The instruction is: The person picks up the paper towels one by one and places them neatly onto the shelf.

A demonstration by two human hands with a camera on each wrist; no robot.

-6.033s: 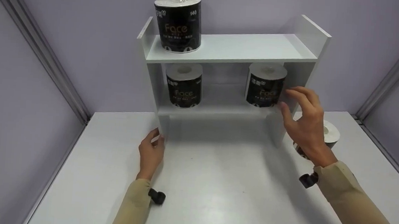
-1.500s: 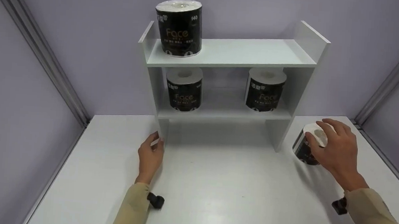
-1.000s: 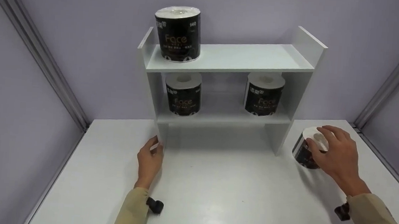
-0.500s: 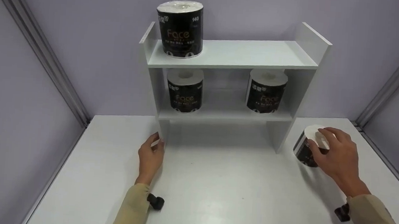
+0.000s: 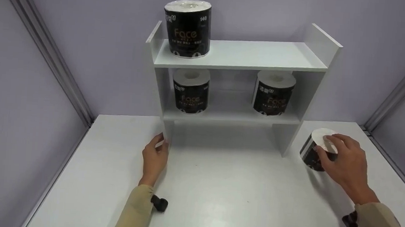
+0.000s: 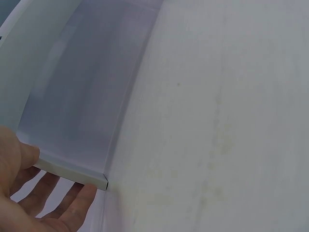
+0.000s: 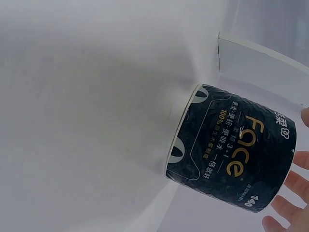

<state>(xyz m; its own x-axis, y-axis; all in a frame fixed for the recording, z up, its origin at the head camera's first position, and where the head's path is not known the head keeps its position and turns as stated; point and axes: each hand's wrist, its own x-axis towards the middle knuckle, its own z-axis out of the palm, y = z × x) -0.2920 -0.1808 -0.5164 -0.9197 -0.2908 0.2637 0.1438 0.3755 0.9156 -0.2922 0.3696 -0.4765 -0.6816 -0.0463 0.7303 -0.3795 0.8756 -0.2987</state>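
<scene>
My left hand [image 5: 154, 158] pinches the front edge of the white two-tier shelf's [image 5: 255, 53] left panel, low down, thumb inside and fingers outside in the left wrist view. Over at the right, my right hand [image 5: 349, 161] reaches over the top of a black-wrapped toilet paper roll [image 5: 313, 157] standing on the table. In the right wrist view its fingers [image 7: 297, 183] are spread at that roll's top end, not wrapped round its side. One toilet paper roll [image 5: 188, 32] stands on the top board's left; two more stand on the middle board, left [image 5: 191, 97] and right [image 5: 273, 99].
The white table [image 5: 217, 200] spreads before the shelf, with bare surface between my arms. The shelf's right panel [image 5: 313, 89] rises between the middle board and the roll under my right hand. Pale walls and metal posts [image 5: 43, 42] bound the sides.
From beside the middle board's right roll, my right hand has moved right and down to the roll on the table, where it has stayed with small shifts. My left hand keeps its hold.
</scene>
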